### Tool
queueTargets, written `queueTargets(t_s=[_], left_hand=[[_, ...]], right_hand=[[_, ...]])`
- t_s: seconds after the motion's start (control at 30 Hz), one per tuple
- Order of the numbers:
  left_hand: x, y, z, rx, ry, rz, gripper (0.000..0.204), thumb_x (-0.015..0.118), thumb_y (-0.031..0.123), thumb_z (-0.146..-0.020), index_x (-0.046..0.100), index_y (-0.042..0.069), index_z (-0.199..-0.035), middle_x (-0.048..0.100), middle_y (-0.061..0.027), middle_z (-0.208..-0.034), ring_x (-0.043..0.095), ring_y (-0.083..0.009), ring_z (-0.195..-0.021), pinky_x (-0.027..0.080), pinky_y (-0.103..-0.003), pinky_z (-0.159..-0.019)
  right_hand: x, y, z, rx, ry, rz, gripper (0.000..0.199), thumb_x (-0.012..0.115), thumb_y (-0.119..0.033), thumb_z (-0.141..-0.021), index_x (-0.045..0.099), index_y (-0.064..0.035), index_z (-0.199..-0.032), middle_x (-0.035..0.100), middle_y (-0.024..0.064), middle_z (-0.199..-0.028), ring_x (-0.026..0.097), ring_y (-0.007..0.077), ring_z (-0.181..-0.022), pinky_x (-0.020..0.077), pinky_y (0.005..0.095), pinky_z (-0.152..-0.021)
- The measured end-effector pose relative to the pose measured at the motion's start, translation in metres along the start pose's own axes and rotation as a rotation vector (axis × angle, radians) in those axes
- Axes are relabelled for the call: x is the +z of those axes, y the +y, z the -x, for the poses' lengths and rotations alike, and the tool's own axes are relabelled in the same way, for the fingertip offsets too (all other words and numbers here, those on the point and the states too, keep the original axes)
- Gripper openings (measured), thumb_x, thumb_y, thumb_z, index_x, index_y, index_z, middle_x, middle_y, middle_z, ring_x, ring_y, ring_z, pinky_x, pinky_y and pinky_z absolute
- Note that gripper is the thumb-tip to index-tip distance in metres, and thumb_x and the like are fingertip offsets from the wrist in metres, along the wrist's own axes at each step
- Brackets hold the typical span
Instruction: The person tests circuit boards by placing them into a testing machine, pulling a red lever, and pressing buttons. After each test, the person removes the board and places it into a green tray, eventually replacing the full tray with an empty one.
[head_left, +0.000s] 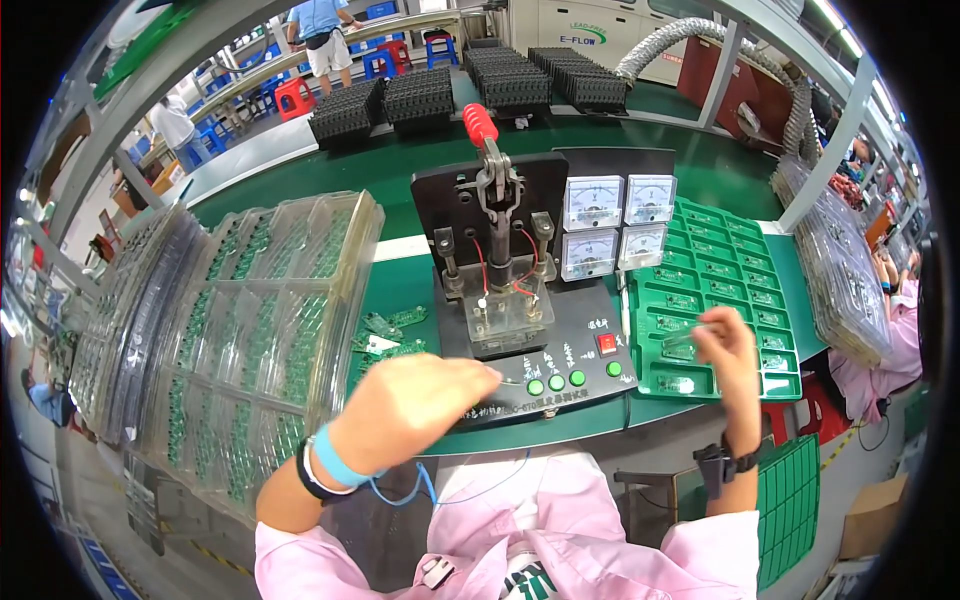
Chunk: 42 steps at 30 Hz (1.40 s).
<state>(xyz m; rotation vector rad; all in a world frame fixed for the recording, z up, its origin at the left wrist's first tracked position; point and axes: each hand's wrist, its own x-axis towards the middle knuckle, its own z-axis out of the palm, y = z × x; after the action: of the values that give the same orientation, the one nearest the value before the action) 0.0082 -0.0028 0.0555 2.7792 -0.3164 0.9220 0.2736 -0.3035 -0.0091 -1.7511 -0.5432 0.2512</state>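
Presently, the right hand is at the green tray on the table, fingers bent in at the near end of a circuit board. That board lies over a compartment in the tray's left column; whether the fingertips pinch it or only touch it cannot be told.

The left hand lies palm down, fingers drawn together and pointing at the front panel of the clamp fixture, just left of its green buttons. Its underside is hidden, so any grip there cannot be confirmed. Loose boards lie on the table beyond it, left of the fixture. The fixture's red handle points upward, and four dial meters stand to its right.

In this inspector's judgement, the step in hand is placing or lifting a single board at the tray. The next move calls for controlling the board by its edges, keeping it level with its compartment and clear of neighbouring boards.
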Motion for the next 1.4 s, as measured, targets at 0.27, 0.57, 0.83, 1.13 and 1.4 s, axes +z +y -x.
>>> queueTargets(t_s=[0.27, 0.57, 0.83, 1.13, 1.4], left_hand=[[0.074, 0.002, 0.005, 0.067, -0.126, -0.223, 0.039, 0.06, 0.003, -0.076, 0.06, -0.009, -0.113, 0.065, -0.0205, -0.11, 0.065, -0.0307, -0.101, 0.054, -0.036, -0.087], [0.072, 0.008, 0.007, -0.126, -0.202, 0.0, 0.045, 0.064, 0.015, -0.083, 0.056, -0.011, -0.119, 0.061, -0.0221, -0.119, 0.059, -0.0338, -0.113, 0.046, -0.041, -0.098], [0.045, 0.041, -0.004, -0.152, -0.325, 0.153, 0.063, 0.069, 0.028, -0.082, 0.048, -0.004, -0.133, 0.052, -0.0243, -0.133, 0.046, -0.0378, -0.129, 0.037, -0.045, -0.106], [0.011, -0.028, -0.089, -0.168, 0.35, 0.317, 0.061, 0.079, 0.016, -0.073, 0.056, 0.001, -0.128, 0.059, -0.0205, -0.125, 0.056, -0.0398, -0.118, 0.045, -0.049, -0.096], [0.018, -0.012, 0.004, -0.007, 0.152, 0.12, 0.066, 0.085, 0.022, -0.069, 0.057, 0.006, -0.126, 0.054, -0.0175, -0.13, 0.049, -0.0402, -0.122, 0.04, -0.05, -0.103]], right_hand=[[-0.195, 0.124, 0.044, -0.13, 0.707, 0.433, 0.017, 0.06, -0.01, -0.095, 0.059, -0.002, -0.11, 0.059, -0.0004, -0.084, 0.053, 0.0059, -0.077, 0.0404, 0.0201, -0.067], [-0.192, 0.144, 0.046, -0.322, 0.72, 0.955, 0.019, 0.062, -0.009, -0.09, 0.062, -0.001, -0.108, 0.061, 0.0113, -0.105, 0.06, 0.0244, -0.097, 0.0472, 0.0353, -0.085], [-0.093, 0.077, 0.033, -0.369, 0.649, 0.85, 0.017, 0.06, -0.003, -0.088, 0.062, -0.0005, -0.104, 0.058, 0.0159, -0.116, 0.057, 0.0331, -0.108, 0.0446, 0.0407, -0.094], [0.084, -0.009, 0.044, -0.858, -0.098, 0.521, 0.031, 0.07, -0.002, -0.073, 0.062, -0.0043, -0.103, 0.059, 0.014, -0.117, 0.057, 0.0343, -0.109, 0.0428, 0.0485, -0.096], [0.117, -0.009, 0.056, -0.922, -0.264, 0.533, 0.036, 0.072, -0.011, -0.075, 0.062, -0.0048, -0.109, 0.058, 0.0113, -0.123, 0.055, 0.0323, -0.113, 0.0401, 0.0488, -0.1]])
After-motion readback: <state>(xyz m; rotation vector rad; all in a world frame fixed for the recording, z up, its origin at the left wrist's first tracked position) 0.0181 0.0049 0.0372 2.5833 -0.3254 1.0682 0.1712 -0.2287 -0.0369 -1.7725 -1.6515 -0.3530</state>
